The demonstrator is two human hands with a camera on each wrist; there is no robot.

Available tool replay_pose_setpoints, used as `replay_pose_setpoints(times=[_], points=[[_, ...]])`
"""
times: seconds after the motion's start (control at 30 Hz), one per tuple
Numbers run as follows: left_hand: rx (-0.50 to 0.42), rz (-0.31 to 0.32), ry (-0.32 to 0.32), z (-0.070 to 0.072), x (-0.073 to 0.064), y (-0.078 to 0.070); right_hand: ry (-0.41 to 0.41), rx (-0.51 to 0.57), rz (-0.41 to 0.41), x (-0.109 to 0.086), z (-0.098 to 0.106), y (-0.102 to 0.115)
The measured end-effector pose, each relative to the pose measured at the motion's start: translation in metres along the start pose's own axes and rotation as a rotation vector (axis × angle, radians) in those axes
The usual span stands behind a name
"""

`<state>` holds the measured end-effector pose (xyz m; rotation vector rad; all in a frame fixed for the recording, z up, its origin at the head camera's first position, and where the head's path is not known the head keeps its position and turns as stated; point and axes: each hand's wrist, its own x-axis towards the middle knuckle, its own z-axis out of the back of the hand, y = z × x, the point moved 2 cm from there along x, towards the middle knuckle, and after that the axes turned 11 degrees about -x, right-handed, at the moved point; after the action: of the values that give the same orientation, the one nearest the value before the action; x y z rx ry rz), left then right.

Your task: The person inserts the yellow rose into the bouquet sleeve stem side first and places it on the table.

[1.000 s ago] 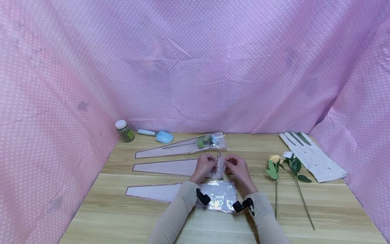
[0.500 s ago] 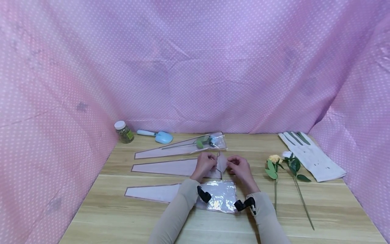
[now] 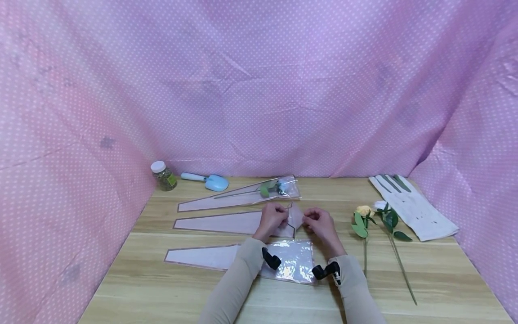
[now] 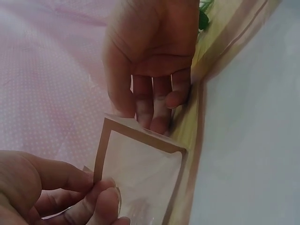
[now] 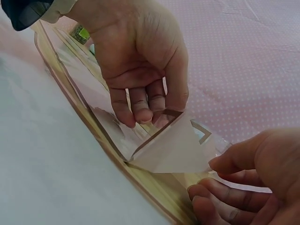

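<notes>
Three tapered flower sleeves with brown borders lie on the wooden table. My left hand point(image 3: 273, 219) pinches the brown-edged upper layer of the middle sleeve point(image 3: 226, 222) near its wide end. Opposite it, my right hand point(image 3: 320, 223) pinches the corner of the pale lower layer point(image 5: 173, 145), drawn to a point toward that hand. The two layers stand apart at the mouth, as the right wrist view shows. Behind lies a sleeve point(image 3: 194, 205) with a pale blue artificial rose point(image 3: 282, 186) inside. A flat sleeve point(image 3: 291, 261) lies in front, partly under my left forearm.
To the right lie a yellow rose point(image 3: 363, 210), a white rose point(image 3: 381, 205) and a white glove point(image 3: 417, 211). At the back left are a lidded jar point(image 3: 164, 176) and a blue trowel point(image 3: 216, 182). Pink dotted cloth point(image 3: 259, 90) hangs behind the table.
My right hand has shifted slightly right, away from the left hand, stretching the pale layer into a point. My left hand has barely moved.
</notes>
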<state>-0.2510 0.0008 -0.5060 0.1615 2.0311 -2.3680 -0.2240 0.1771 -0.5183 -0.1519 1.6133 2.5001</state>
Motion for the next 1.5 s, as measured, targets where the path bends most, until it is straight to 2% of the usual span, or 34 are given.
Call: replay_pose_setpoints(times=[0.3, 0.67, 1.03, 1.1, 1.33, 1.5], points=[[-0.009, 0.012, 0.002, -0.004, 0.002, 0.003, -0.015, -0.011, 0.014, 0.0, 0.0, -0.002], [-0.015, -0.061, -0.002, -0.003, 0.001, 0.015, -0.005, -0.064, 0.03, -0.001, 0.0, 0.0], [-0.017, -0.061, -0.004, -0.005, 0.003, 0.014, -0.01, -0.068, 0.042, -0.002, 0.002, 0.006], [-0.017, -0.065, -0.005, -0.005, 0.002, 0.014, -0.013, -0.083, 0.057, -0.005, 0.005, 0.01], [0.004, -0.081, -0.021, -0.005, -0.002, 0.013, -0.082, -0.178, 0.182, -0.02, 0.022, 0.031], [-0.003, -0.068, -0.017, -0.005, -0.004, 0.012, -0.081, -0.185, 0.208, -0.033, 0.037, 0.035]])
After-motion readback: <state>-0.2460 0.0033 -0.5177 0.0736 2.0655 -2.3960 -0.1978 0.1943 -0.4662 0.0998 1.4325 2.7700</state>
